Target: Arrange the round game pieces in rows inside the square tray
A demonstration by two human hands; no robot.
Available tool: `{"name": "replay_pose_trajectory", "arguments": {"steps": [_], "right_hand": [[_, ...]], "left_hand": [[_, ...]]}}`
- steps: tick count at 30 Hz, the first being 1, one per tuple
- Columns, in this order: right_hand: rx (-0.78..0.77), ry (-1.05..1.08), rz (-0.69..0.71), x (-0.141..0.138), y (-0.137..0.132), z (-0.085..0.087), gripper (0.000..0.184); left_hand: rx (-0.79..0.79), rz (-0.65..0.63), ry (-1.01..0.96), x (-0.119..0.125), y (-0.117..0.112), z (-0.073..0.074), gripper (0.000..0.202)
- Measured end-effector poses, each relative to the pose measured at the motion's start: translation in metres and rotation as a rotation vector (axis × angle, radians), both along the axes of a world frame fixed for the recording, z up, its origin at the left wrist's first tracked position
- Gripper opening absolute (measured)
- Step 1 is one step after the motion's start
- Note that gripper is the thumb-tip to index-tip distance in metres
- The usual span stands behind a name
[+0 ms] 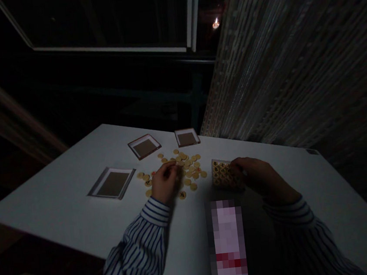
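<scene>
Round cream discs with dark and red markings (187, 170), possibly Chinese chess pieces, lie scattered in a loose heap on the white table (63, 211). My left hand (165, 182) rests over the heap's left side, its fingertips on or among the discs. Whether it holds one is hidden. My right hand (253, 175) touches the right edge of a square tray packed with similar discs in rows (223, 175). Its fingertips are partly hidden. Three shallow square trays with brown bases lie beyond and left of the heap (144, 147).
Striped shirt sleeves (138, 243) run from both hands toward the near table edge. A pixelated, unreadable object (229, 246) stands near that edge. A textured wall (293, 56) rises beyond the table's right side, and a dark window with a pale frame (108, 49) lies ahead.
</scene>
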State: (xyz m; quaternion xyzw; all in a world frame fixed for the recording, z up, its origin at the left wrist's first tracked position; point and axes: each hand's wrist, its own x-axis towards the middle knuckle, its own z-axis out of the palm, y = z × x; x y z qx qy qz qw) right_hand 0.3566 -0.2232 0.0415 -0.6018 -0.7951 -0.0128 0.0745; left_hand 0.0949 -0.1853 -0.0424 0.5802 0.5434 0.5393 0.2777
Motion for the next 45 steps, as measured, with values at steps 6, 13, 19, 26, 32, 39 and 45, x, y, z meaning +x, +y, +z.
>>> {"name": "replay_pose_trajectory", "arguments": {"steps": [6,13,19,26,32,39,45], "right_hand": [[-0.036,-0.081,0.107,-0.024,0.01,-0.014,0.024],[-0.027,-0.012,0.374,-0.057,0.017,-0.045,0.022],[-0.149,-0.084,0.427,-0.077,0.018,-0.052,0.019],[-0.137,-0.121,0.447,-0.084,0.021,-0.065,0.017],[-0.121,-0.105,0.446,-0.085,0.023,-0.07,0.018],[-0.131,-0.093,0.444,-0.085,0.025,-0.073,0.016],[-0.163,0.112,0.416,-0.076,0.028,-0.063,0.011]], "left_hand": [[0.015,0.021,0.031,-0.017,0.015,-0.006,0.028],[0.027,0.007,0.195,-0.015,0.013,-0.023,0.026],[0.088,-0.075,0.301,-0.012,0.01,-0.033,0.024],[0.135,-0.109,0.372,-0.007,0.006,-0.029,0.022],[0.091,-0.153,0.379,-0.004,0.002,-0.029,0.023],[0.118,-0.201,0.374,-0.002,0.002,-0.029,0.022],[0.12,-0.207,0.357,-0.002,0.003,-0.031,0.021]]}}
